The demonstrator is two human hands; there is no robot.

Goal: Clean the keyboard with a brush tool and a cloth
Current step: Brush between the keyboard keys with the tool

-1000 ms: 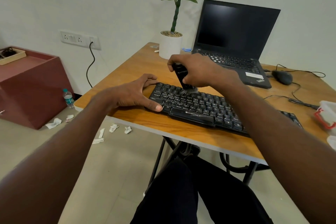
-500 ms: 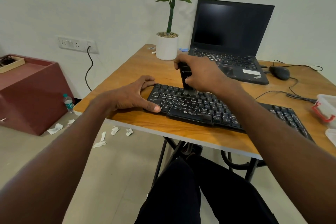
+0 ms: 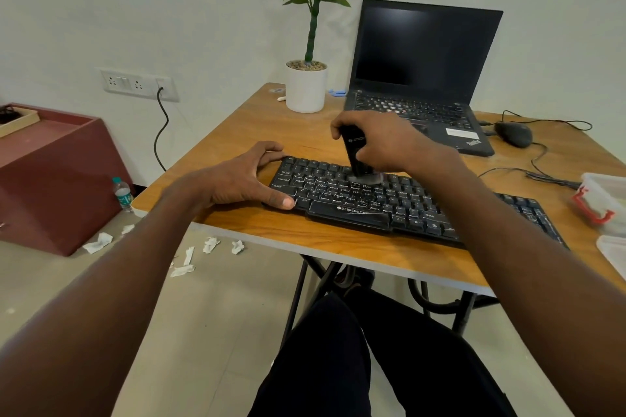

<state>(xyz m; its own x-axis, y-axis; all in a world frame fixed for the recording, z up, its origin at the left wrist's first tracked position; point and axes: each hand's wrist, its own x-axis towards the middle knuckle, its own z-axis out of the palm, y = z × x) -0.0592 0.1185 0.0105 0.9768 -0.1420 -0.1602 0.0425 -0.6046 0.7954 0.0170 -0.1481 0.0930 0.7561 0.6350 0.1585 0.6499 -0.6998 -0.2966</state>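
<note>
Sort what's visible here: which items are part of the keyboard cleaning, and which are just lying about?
In use:
- keyboard, steadied at its left end by the left hand
- brush tool, gripped by the right hand, bristles on the keys

Lying about:
- laptop
- potted plant
- mouse
- plastic container
- water bottle and paper scraps on the floor

No cloth is visible.

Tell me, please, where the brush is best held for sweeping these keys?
Hold the brush by its upper handle, coming from above and the right, as the right hand does. It stands nearly upright, bristles down on the keyboard, so only the handle is free.
</note>
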